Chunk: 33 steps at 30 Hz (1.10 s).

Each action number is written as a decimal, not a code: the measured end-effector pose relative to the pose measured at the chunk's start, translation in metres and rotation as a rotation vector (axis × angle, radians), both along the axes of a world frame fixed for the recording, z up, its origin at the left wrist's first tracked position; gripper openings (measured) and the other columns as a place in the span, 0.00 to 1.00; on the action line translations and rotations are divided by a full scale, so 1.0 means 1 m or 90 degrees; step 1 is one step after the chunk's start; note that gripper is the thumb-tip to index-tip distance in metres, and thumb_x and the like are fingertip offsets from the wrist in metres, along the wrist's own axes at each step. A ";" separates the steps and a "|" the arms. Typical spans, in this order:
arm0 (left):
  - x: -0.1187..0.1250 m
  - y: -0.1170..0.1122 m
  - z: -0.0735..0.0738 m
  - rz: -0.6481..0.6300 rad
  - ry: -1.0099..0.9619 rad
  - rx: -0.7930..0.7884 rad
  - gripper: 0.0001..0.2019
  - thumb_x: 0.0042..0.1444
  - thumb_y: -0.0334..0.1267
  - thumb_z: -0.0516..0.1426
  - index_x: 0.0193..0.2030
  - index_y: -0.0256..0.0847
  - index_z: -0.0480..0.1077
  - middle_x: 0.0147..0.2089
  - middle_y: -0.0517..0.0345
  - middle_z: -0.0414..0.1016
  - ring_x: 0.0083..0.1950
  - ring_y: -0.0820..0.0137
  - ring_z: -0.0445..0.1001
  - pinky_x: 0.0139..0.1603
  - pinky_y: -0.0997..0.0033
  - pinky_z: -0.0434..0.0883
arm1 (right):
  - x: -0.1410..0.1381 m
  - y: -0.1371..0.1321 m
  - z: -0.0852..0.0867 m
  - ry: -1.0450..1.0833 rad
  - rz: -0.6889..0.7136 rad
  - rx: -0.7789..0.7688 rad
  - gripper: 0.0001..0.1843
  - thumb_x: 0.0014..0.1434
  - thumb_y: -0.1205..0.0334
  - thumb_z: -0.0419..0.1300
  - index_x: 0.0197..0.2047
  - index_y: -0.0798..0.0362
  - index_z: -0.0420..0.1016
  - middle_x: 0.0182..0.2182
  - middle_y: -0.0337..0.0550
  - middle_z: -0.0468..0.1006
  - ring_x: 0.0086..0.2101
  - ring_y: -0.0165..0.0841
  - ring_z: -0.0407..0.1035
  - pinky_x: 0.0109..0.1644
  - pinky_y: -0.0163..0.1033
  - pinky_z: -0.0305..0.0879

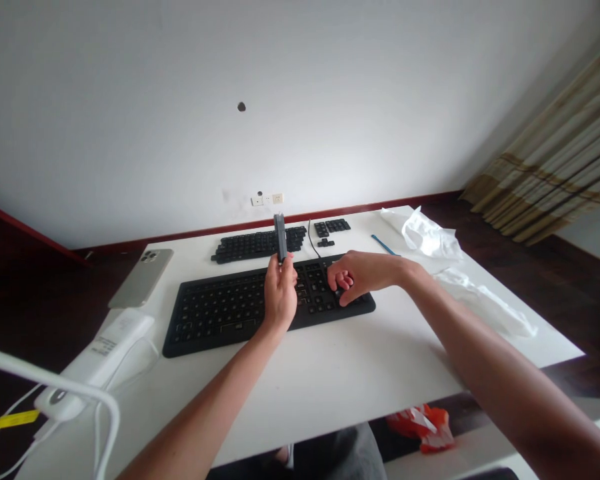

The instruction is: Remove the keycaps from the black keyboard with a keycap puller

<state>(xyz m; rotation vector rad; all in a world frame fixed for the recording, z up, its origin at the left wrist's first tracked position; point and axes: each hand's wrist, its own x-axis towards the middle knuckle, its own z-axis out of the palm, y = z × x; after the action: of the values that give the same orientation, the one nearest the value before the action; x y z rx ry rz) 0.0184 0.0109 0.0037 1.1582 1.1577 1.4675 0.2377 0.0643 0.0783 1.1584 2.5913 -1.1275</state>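
A long black keyboard [215,313] with its keycaps off lies across the white table. My left hand [281,293] is closed around a slim dark grey bar-shaped object [280,237], held upright above the keyboard; its exact kind is unclear. Over the number pad at the keyboard's right end, my right hand [355,275] has its fingers curled together and pointing down. Whatever sits between those fingertips is hidden or too small to name. Behind the keyboard, black keycaps [250,245] are laid out in rows, with smaller groups of keycaps [333,227] to their right.
On the left are a phone [141,277], a white power strip [97,360] and a white curved stand [55,380] with cables. A blue stick-like tool [384,245] and crumpled white plastic bags [427,237] lie right. An orange-red bag [423,427] shows below the table edge.
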 end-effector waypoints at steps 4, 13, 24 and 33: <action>0.001 0.001 -0.001 -0.004 -0.025 0.004 0.19 0.69 0.57 0.56 0.48 0.43 0.69 0.29 0.67 0.56 0.28 0.75 0.58 0.28 0.77 0.59 | -0.003 -0.001 -0.004 -0.025 -0.014 0.036 0.15 0.53 0.48 0.72 0.40 0.49 0.85 0.33 0.41 0.84 0.32 0.36 0.75 0.34 0.40 0.67; 0.000 0.000 -0.004 -0.002 0.022 -0.001 0.20 0.69 0.59 0.54 0.51 0.42 0.69 0.28 0.66 0.57 0.28 0.74 0.59 0.28 0.76 0.58 | -0.005 -0.004 0.004 0.016 -0.014 0.052 0.10 0.54 0.54 0.69 0.39 0.49 0.84 0.34 0.41 0.84 0.34 0.37 0.76 0.38 0.40 0.71; -0.001 0.001 -0.005 -0.015 0.027 0.012 0.21 0.69 0.60 0.55 0.50 0.42 0.70 0.29 0.65 0.57 0.28 0.74 0.59 0.29 0.75 0.59 | 0.050 0.048 -0.040 0.035 -0.300 0.359 0.11 0.61 0.57 0.63 0.43 0.52 0.84 0.37 0.46 0.87 0.37 0.40 0.80 0.46 0.44 0.74; -0.001 0.001 -0.005 -0.031 0.023 0.012 0.21 0.69 0.59 0.56 0.51 0.42 0.70 0.30 0.65 0.59 0.30 0.74 0.61 0.33 0.75 0.63 | 0.039 0.062 -0.067 0.106 -0.311 0.370 0.13 0.64 0.59 0.63 0.48 0.55 0.84 0.38 0.48 0.87 0.36 0.39 0.80 0.46 0.44 0.75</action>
<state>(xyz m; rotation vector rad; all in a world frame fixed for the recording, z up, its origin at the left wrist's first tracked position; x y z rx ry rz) 0.0174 0.0115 -0.0014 1.2223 1.1344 1.4295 0.2762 0.1263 0.0114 1.9712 2.9575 -0.5243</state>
